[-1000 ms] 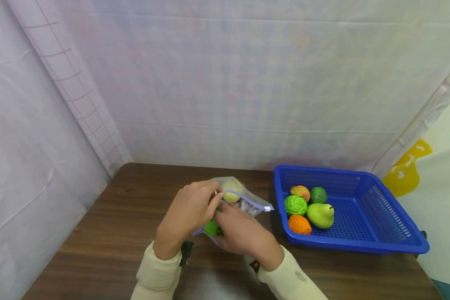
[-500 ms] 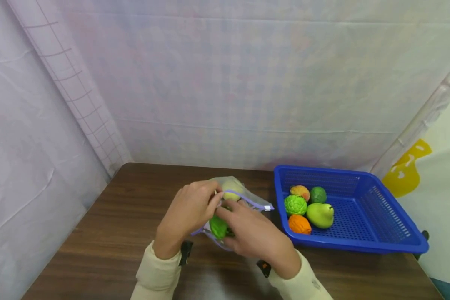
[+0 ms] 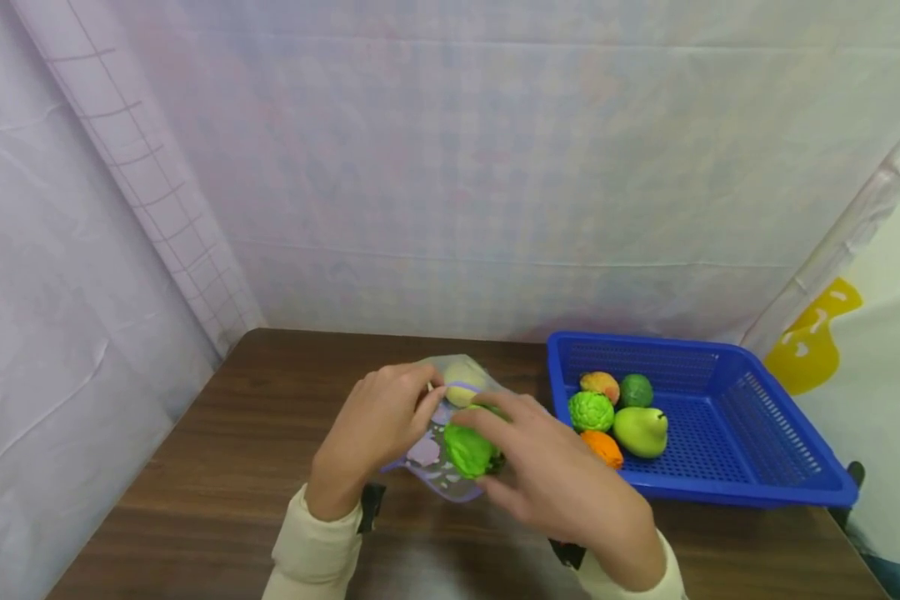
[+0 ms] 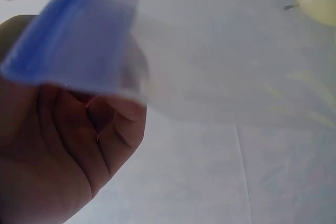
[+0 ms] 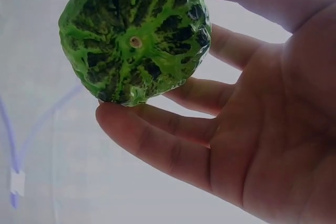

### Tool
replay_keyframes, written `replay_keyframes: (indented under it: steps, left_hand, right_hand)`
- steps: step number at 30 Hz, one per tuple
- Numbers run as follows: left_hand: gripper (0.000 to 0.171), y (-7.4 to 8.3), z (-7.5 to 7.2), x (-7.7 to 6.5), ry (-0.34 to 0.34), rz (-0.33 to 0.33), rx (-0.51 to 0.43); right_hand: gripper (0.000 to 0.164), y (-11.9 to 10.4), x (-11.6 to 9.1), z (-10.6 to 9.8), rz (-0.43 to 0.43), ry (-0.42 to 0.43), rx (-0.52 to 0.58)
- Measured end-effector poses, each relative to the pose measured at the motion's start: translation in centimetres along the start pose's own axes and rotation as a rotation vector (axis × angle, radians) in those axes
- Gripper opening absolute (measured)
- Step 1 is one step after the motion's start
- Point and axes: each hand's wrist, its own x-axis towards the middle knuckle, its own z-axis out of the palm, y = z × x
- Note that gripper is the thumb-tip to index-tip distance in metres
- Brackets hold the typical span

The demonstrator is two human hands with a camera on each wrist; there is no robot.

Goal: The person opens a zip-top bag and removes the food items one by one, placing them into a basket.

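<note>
My left hand [image 3: 378,417] pinches the edge of a clear zipper bag [image 3: 423,452] with a purple closure strip and printed pale shapes. In the left wrist view, the strip passes in front of the curled fingers. A pale yellow fruit [image 3: 463,385] with a thin stem is inside the bag, near its far end. My right hand [image 3: 562,475] holds a round, bright green vegetable [image 3: 467,450] over the bag's open mouth. Up close in the right wrist view, the vegetable's underside [image 5: 135,42] has dark blotches spreading from a small brownish stub, with thumb and fingertips around its edge.
A blue plastic basket [image 3: 735,492] stands to the right. In its left part lie a green pear [image 3: 641,432], an orange vegetable [image 3: 602,448], a bumpy green one [image 3: 591,412], a dark green one [image 3: 636,390] and a peach-coloured fruit [image 3: 600,384]. All stand on a brown wooden table [image 3: 217,467].
My right hand has drawn back to the right out of the bag's mouth, with the green vegetable in its fingers. More of the bag's printed side shows. My left hand stays put.
</note>
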Motion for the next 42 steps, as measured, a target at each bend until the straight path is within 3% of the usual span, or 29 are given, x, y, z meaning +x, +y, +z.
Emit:
replay_keyframes:
  steps: [8, 21, 28, 33, 42]
  left_hand:
    - [0.007, -0.1, 0.1, 0.0, 0.023, -0.004, 0.009]
    - [0.006, -0.2, 0.1, 0.0, 0.059, 0.012, 0.024]
    - [0.006, -0.2, 0.3, 0.0, 0.055, 0.013, 0.027]
    - [0.006, -0.2, 0.4, -0.1, 0.056, 0.015, 0.022]
    - [0.006, -0.2, 0.4, -0.1, 0.042, 0.008, 0.024]
  right_hand:
    - [0.066, 0.7, -1.8, -2.3, -0.026, 0.120, -0.038]
    - [0.062, 4.0, -1.6, -6.3, -0.004, 0.143, -0.174]
    - [0.062, 5.5, -1.9, -7.4, 0.132, 0.016, -0.187]
    - [0.059, 7.2, -1.7, -7.9, 0.183, -0.059, -0.213]
    - [0.054, 10.8, -1.0, -7.2, 0.307, -0.263, -0.201]
